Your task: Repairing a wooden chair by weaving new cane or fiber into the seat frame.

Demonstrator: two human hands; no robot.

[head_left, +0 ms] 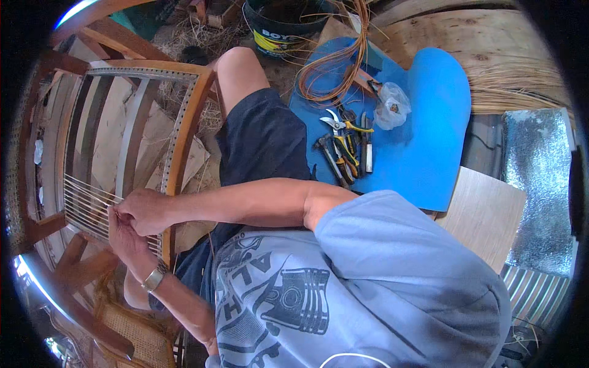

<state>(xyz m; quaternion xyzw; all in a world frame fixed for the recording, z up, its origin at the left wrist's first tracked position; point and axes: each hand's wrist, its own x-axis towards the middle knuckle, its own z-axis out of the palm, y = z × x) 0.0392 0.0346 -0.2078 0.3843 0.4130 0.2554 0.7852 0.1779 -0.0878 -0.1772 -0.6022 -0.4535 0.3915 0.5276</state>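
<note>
A wooden chair frame (pixel 184 132) with small holes along its inner edges stands at the left. Thin pale cane strands (pixel 86 205) run side by side across part of its opening. Over these strands my two hands meet. My right hand (pixel 147 210) is closed, its fingertips pressed against those of the other hand. My left hand (pixel 130 244), with a metal-banded watch (pixel 154 277) at the wrist, has its fingers pinched together just below. Whatever thin piece lies between the fingertips is hidden.
A blue mat (pixel 423 153) at the right bears pruning shears (pixel 336 122), several pliers-like tools, a hammer (pixel 331 161), a coil of brown cane (pixel 325 80) and a clear plastic bag (pixel 391 107). A dark bucket (pixel 279 30) stands behind. A woven cane panel (pixel 132 325) lies at lower left.
</note>
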